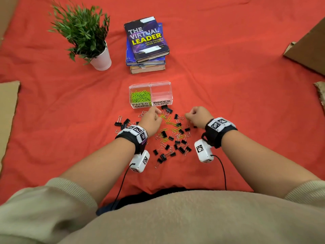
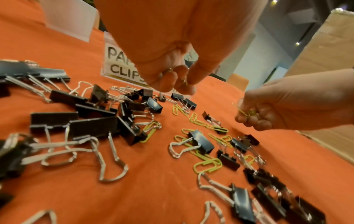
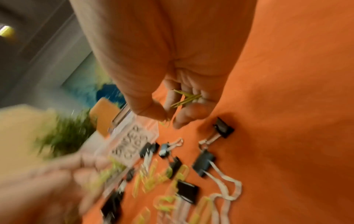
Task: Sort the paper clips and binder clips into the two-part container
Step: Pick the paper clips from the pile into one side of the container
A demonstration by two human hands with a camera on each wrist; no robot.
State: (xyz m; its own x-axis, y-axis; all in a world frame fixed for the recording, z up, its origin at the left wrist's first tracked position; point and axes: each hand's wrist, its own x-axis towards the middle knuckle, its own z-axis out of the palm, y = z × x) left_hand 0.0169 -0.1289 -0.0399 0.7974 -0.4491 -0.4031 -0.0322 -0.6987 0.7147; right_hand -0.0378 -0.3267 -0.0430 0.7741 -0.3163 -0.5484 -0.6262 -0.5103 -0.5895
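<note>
The clear two-part container point(image 1: 151, 104) stands just beyond my hands; its left "PAPER CLIPS" half holds a heap of green paper clips point(image 1: 140, 96), and its right "BINDER CLIPS" half point(image 1: 161, 93) looks empty. Black binder clips point(image 1: 179, 145) and loose green paper clips point(image 1: 171, 123) lie scattered on the red cloth between my wrists. My left hand point(image 1: 157, 115) hovers right in front of the container, its fingers point(image 2: 176, 78) curled round small paper clips. My right hand point(image 1: 189, 117) hangs above the pile and pinches several green paper clips point(image 3: 185, 98), which also show in the left wrist view point(image 2: 247, 112).
A potted plant point(image 1: 84, 32) and a stack of books point(image 1: 146, 43) stand behind the container. Cardboard pieces lie at the left edge point(image 1: 8, 111) and the right edge point(image 1: 309, 46). A group of binder clips point(image 1: 123, 122) lies to the left of my left wrist.
</note>
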